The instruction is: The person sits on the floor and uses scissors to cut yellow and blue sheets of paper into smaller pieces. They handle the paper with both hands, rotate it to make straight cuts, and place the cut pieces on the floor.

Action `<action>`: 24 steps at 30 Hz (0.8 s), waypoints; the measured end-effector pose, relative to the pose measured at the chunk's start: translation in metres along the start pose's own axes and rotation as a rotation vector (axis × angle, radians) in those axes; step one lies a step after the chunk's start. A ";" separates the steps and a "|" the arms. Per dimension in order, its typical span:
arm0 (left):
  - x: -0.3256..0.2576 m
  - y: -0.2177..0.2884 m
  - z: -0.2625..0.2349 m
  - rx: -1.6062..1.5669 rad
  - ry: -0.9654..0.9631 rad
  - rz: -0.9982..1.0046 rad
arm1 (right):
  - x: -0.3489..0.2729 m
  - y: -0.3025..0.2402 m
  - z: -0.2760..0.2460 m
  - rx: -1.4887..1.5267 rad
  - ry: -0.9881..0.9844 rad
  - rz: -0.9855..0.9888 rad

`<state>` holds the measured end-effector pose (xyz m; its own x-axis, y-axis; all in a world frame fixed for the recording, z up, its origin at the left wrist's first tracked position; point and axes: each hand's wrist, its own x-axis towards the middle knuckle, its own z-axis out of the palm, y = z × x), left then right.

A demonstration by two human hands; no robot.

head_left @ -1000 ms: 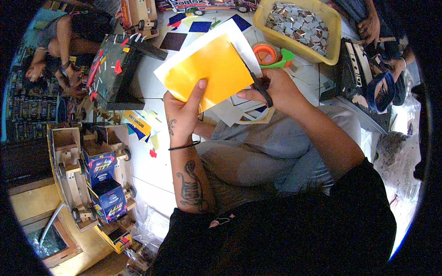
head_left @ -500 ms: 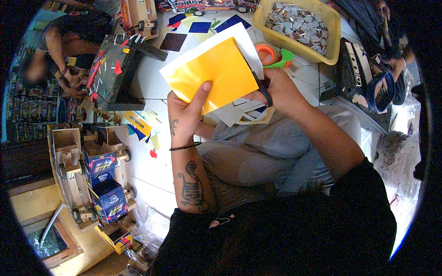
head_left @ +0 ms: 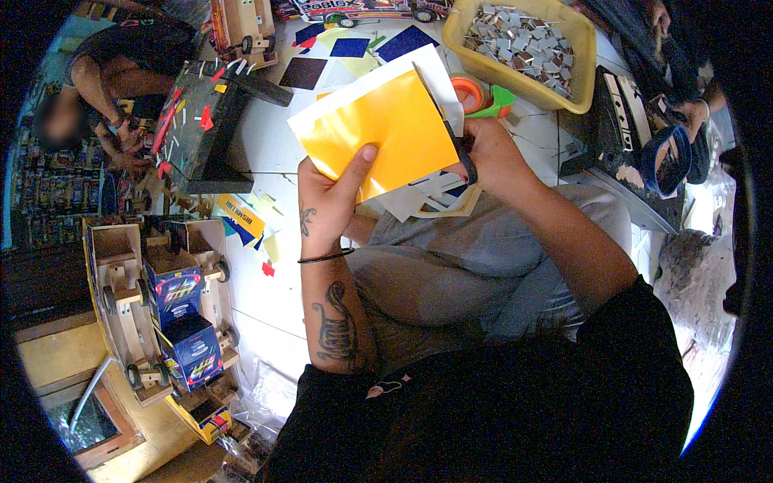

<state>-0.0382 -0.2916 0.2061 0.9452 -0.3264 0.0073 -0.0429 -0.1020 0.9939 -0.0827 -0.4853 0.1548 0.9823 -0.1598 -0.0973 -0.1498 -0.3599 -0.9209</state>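
Observation:
My left hand [head_left: 330,197] grips a glossy yellow sheet [head_left: 382,125], its thumb pressed flat on top; the other fingers are hidden underneath. A white sheet [head_left: 439,76] lies behind the yellow one and sticks out along the far and right edges. In my right hand [head_left: 501,159] is a pair of scissors with dark handles [head_left: 467,167]. Its dark blade runs along the right edge of the yellow sheet. Below the sheets, pale paper offcuts [head_left: 403,201] lie by my grey-clad legs.
Orange tape rolls [head_left: 465,95] and a green tape dispenser [head_left: 501,103] stand beyond my right hand, near a yellow tub [head_left: 588,72] of small pieces. Left are a dark stool [head_left: 205,121] with scraps and wooden toy trucks [head_left: 189,322]. Other people sit at both sides.
The yellow and white sheets have shifted slightly right and toward me, tilting a little, with my left hand moving along. The scissors stay at the right edge.

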 end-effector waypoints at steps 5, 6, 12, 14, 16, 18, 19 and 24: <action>0.000 -0.001 0.001 0.012 0.010 0.005 | 0.002 0.012 0.003 0.006 0.032 -0.052; 0.000 -0.001 0.001 0.012 0.017 0.003 | 0.002 0.012 0.003 -0.001 0.023 -0.044; 0.001 -0.002 0.001 -0.025 0.037 -0.014 | 0.001 0.006 0.002 0.088 -0.013 -0.036; 0.003 -0.005 0.000 -0.084 0.124 -0.014 | -0.001 0.002 -0.007 0.052 -0.221 0.024; 0.006 -0.008 -0.004 -0.135 0.201 -0.020 | 0.000 -0.003 -0.023 -0.115 -0.367 -0.027; 0.008 -0.009 -0.010 -0.184 0.247 -0.012 | 0.006 -0.008 -0.050 -0.448 -0.459 -0.135; 0.009 -0.010 -0.013 -0.092 0.196 -0.051 | 0.011 -0.011 -0.063 -0.352 -0.345 -0.071; 0.005 -0.014 -0.010 0.229 -0.299 -0.213 | 0.017 -0.008 -0.072 -0.104 0.071 -0.038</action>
<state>-0.0293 -0.2827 0.1932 0.8071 -0.5296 -0.2611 0.0405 -0.3916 0.9193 -0.0731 -0.5515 0.1881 0.9776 -0.2080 -0.0327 -0.1273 -0.4601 -0.8787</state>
